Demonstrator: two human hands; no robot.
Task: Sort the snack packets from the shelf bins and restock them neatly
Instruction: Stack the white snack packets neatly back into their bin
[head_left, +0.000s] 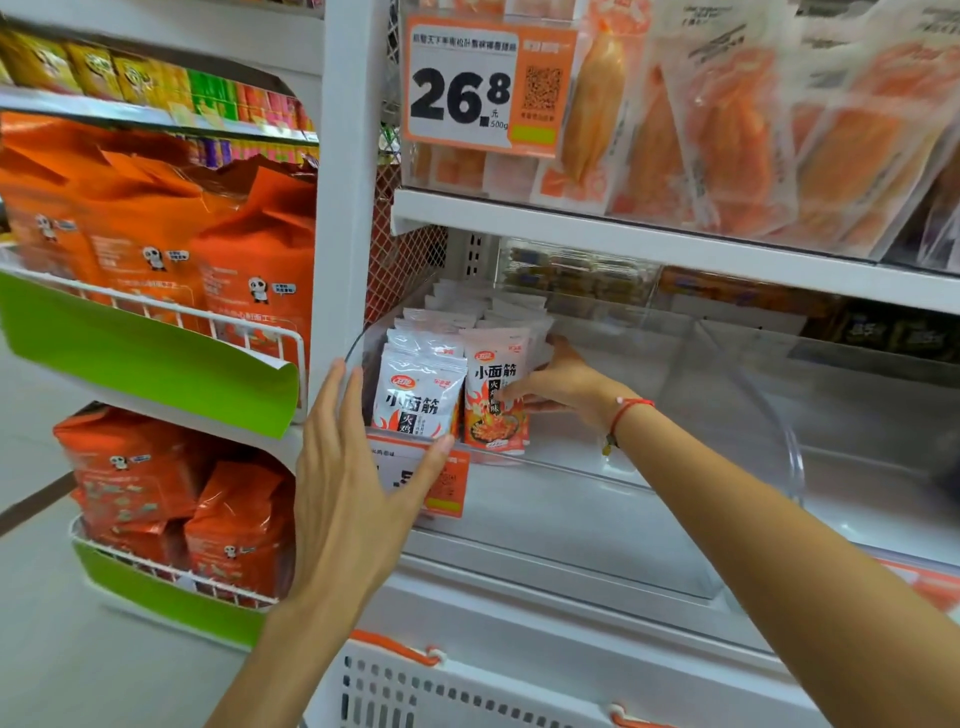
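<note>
White and red snack packets (421, 387) stand upright in two rows at the left end of a clear plastic shelf bin (737, 457). My right hand (558, 382) reaches into the bin and holds the right row of packets (493, 400) from its right side, thumb across the front packet. My left hand (358, 467) is outside the bin at its front left corner, fingers straight, with the thumb touching the orange price tag (449, 480) on the bin's front.
The right part of the bin holds nothing. Orange packets (727, 135) fill the shelf above, behind a 26.8 price sign (480, 85). Orange panda bags (156, 228) sit in wire racks at left. A white basket (467, 691) with orange handles is below.
</note>
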